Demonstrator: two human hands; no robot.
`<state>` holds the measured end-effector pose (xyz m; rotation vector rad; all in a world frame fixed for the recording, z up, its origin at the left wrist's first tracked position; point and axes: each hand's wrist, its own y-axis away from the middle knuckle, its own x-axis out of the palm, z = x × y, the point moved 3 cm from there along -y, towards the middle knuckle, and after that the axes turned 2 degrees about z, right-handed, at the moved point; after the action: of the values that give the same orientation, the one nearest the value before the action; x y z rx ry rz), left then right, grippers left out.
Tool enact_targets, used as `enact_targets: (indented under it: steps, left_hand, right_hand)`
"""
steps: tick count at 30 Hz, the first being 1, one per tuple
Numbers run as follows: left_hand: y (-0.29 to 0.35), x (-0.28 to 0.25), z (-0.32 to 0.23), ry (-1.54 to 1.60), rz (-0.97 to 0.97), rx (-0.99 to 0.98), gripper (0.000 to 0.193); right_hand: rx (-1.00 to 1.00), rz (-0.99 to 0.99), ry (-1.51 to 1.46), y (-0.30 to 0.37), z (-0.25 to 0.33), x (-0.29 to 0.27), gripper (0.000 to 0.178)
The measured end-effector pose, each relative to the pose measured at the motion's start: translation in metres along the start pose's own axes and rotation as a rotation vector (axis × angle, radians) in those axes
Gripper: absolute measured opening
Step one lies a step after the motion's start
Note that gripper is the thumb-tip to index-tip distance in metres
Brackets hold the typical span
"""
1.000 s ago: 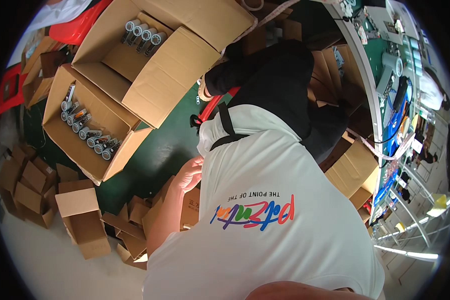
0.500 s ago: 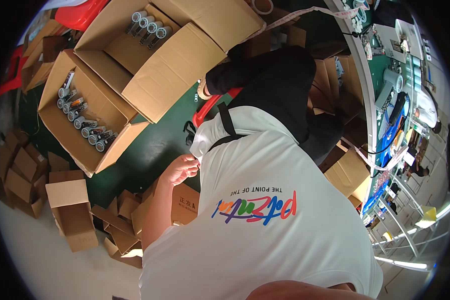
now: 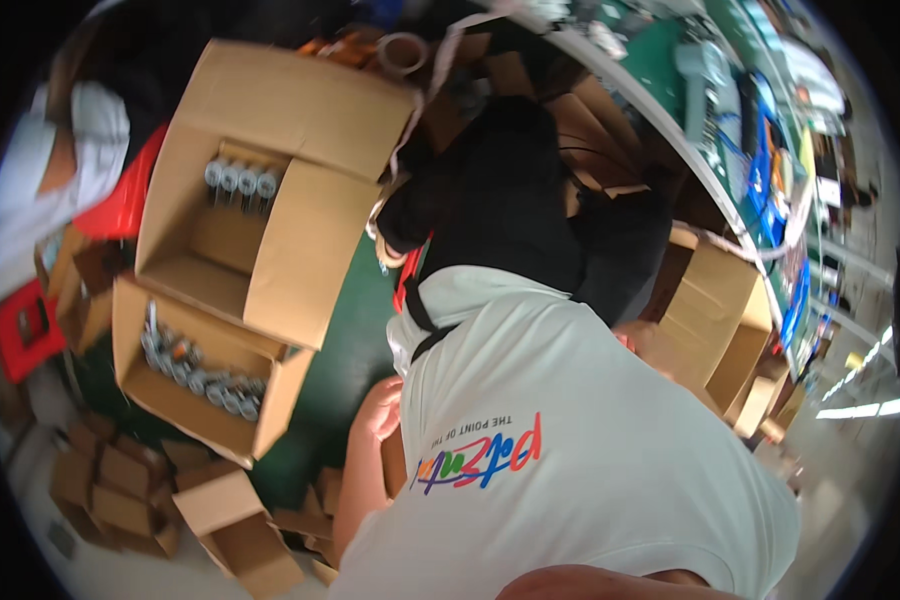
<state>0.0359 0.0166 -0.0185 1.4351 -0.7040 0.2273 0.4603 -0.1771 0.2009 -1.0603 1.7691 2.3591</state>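
Note:
My left hand (image 3: 378, 408) is at the left side of my white shirt (image 3: 610, 440), its fingers curled against the cloth near the hem. Part of my right hand (image 3: 646, 342) shows at the shirt's other side, blurred, its fingers mostly hidden. To the left stands a large open carton (image 3: 295, 250) with a row of several grey cylindrical parts (image 3: 240, 182) along its far wall. Nearer me, a lower open carton (image 3: 160, 390) holds several similar round-ended parts (image 3: 210, 380) lying aslant. Neither hand touches the cartons.
At the far left is another person in white (image 3: 20, 190) beside a red stool (image 3: 120, 200). Open small cartons (image 3: 235, 530) lie at lower left. A workbench edge (image 3: 660, 120) curves along the right, with more cartons (image 3: 705, 320) below. A tape roll (image 3: 402, 52) lies beyond the large carton.
The view has swung, so the cartons sit lower and more upright. My right hand has come into sight at the shirt's right side. Another person appears at the far left.

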Motion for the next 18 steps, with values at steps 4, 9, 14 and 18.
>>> enact_targets:
  steps: [4,9,14,18]
  left_hand:
    - [-0.042,-0.072,0.014,-0.671,-0.345,-0.135,0.039]
    - [-0.008,0.077,-0.168,-1.712,-0.430,0.215,0.022]
    - [0.027,0.266,-0.263,-1.628,-0.313,0.928,0.016]
    - [0.024,0.395,-0.279,-1.582,-0.038,1.297,0.019]
  right_hand:
    - [-0.379,-0.335,-0.036,-0.004,0.017,-0.036,0.017]
    - [-0.747,-0.949,-0.069,-0.005,0.031,-0.118,0.008]
    - [-0.521,-1.451,-0.191,0.010,0.022,-0.200,0.029]
    - [-0.332,-1.378,-0.269,-0.028,0.036,-0.227,0.041]
